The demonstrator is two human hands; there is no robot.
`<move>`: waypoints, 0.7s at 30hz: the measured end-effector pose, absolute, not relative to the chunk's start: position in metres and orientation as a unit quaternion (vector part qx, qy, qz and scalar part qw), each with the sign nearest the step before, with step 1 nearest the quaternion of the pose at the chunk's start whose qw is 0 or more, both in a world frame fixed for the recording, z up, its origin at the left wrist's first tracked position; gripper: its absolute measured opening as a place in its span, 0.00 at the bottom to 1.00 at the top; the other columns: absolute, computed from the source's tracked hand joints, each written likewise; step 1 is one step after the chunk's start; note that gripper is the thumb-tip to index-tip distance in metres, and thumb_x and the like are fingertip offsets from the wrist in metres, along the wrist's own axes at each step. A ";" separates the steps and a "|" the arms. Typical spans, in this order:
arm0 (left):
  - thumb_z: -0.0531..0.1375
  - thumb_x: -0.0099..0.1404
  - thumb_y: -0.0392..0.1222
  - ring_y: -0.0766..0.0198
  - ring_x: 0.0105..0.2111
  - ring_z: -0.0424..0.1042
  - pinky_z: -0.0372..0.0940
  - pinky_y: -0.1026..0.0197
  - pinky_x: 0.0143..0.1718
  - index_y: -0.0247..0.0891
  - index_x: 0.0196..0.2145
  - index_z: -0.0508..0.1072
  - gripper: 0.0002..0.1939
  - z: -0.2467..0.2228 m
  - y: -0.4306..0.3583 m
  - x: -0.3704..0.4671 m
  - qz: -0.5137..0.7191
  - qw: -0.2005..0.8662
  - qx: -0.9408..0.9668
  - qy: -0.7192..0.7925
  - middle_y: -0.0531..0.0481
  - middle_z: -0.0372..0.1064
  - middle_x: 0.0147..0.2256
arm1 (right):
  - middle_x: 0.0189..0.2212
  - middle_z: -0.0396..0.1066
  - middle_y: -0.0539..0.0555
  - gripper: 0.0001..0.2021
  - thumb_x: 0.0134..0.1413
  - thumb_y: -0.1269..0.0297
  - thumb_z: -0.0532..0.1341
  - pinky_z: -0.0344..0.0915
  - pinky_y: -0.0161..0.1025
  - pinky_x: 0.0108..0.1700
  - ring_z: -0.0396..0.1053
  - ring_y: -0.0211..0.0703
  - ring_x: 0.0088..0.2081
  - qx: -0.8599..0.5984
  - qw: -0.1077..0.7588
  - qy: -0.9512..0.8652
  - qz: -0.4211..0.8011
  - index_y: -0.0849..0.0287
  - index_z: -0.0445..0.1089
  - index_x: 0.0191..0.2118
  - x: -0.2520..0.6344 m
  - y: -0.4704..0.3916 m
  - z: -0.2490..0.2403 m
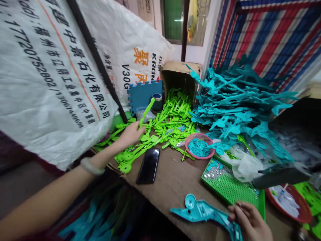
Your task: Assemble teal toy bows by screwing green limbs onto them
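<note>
My left hand reaches out over the heap at the left and is closed on a long, thin lime-green plastic piece, which points up from the fingers. Close to the front edge of the table, my right hand has its fingers curled over the right end of a teal plastic part. That part is hollow and curved, with a round cup near its pointed left end. Many lime-green pieces lie piled beside the left hand. A black phone rests between the two hands.
A pink bowl holds small teal pieces. The green tray carries small silvery discs. Teal parts form a tall stack behind. A dark tool and red bowl are at right. White sacking hangs left.
</note>
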State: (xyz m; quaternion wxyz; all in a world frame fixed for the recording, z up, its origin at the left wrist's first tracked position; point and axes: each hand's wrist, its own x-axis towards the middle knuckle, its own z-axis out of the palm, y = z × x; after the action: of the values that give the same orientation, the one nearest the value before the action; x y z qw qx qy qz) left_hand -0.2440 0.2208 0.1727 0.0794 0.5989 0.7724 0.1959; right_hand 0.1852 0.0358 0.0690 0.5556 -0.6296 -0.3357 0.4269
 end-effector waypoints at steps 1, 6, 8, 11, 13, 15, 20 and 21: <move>0.51 0.72 0.45 0.54 0.40 0.76 0.70 0.56 0.42 0.34 0.47 0.72 0.16 0.167 0.204 -0.224 0.206 0.075 0.626 0.748 0.46 0.77 0.37 | 0.28 0.78 0.56 0.25 0.39 0.43 0.73 0.72 0.39 0.29 0.73 0.44 0.25 -0.612 0.550 -0.356 0.444 0.60 0.75 0.36 0.177 0.040 0.078; 0.47 0.72 0.47 0.46 0.51 0.71 0.66 0.47 0.51 0.36 0.63 0.61 0.25 0.135 0.134 -0.128 0.224 0.036 0.756 0.614 0.37 0.71 0.48 | 0.27 0.69 0.52 0.14 0.53 0.53 0.65 0.65 0.35 0.29 0.65 0.36 0.26 -0.516 0.552 -0.514 0.405 0.59 0.80 0.36 0.133 0.055 0.123; 0.47 0.73 0.50 0.41 0.51 0.68 0.65 0.42 0.50 0.34 0.66 0.59 0.29 0.131 0.122 -0.109 0.207 -0.009 0.785 0.583 0.34 0.68 0.47 | 0.28 0.68 0.50 0.12 0.54 0.55 0.64 0.64 0.34 0.28 0.64 0.34 0.25 -0.489 0.566 -0.513 0.421 0.58 0.80 0.35 0.123 0.056 0.131; 0.45 0.74 0.50 0.39 0.51 0.67 0.65 0.41 0.49 0.32 0.68 0.55 0.30 0.129 0.122 -0.099 0.156 -0.013 0.795 0.586 0.33 0.66 0.47 | 0.25 0.68 0.49 0.12 0.52 0.55 0.65 0.65 0.34 0.28 0.66 0.35 0.24 -0.483 0.579 -0.472 0.457 0.59 0.77 0.35 0.119 0.051 0.129; 0.45 0.74 0.47 0.38 0.53 0.66 0.64 0.41 0.51 0.32 0.69 0.54 0.30 0.125 0.131 -0.101 0.132 0.009 0.784 0.606 0.31 0.66 0.50 | 0.23 0.69 0.48 0.13 0.52 0.54 0.66 0.67 0.35 0.29 0.67 0.37 0.25 -0.494 0.578 -0.464 0.455 0.59 0.76 0.35 0.122 0.043 0.121; 0.49 0.74 0.48 0.37 0.56 0.64 0.63 0.40 0.53 0.30 0.68 0.55 0.30 0.121 0.147 -0.110 0.117 0.021 0.767 0.631 0.28 0.65 0.53 | 0.22 0.69 0.48 0.14 0.53 0.52 0.66 0.67 0.35 0.30 0.68 0.38 0.25 -0.513 0.567 -0.473 0.437 0.60 0.75 0.35 0.128 0.036 0.109; 0.62 0.68 0.50 0.48 0.59 0.66 0.65 0.43 0.57 0.39 0.62 0.66 0.28 0.140 0.222 -0.180 0.097 0.053 0.734 0.671 0.39 0.64 0.61 | 0.22 0.70 0.50 0.20 0.50 0.46 0.67 0.67 0.35 0.29 0.68 0.40 0.25 -0.585 0.509 -0.486 0.403 0.61 0.77 0.34 0.160 0.020 0.067; 0.61 0.70 0.49 0.50 0.56 0.68 0.66 0.43 0.56 0.38 0.59 0.67 0.24 0.149 0.238 -0.202 0.099 0.052 0.722 0.682 0.41 0.66 0.59 | 0.23 0.72 0.52 0.21 0.49 0.45 0.68 0.69 0.35 0.29 0.70 0.41 0.26 -0.598 0.500 -0.480 0.404 0.61 0.78 0.35 0.167 0.016 0.058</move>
State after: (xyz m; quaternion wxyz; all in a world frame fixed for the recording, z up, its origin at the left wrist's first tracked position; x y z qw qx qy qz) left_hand -0.2017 0.2382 0.1487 0.0524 0.7224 0.6824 0.0987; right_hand 0.1665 0.0164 0.0578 0.4998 -0.5977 -0.4798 0.4035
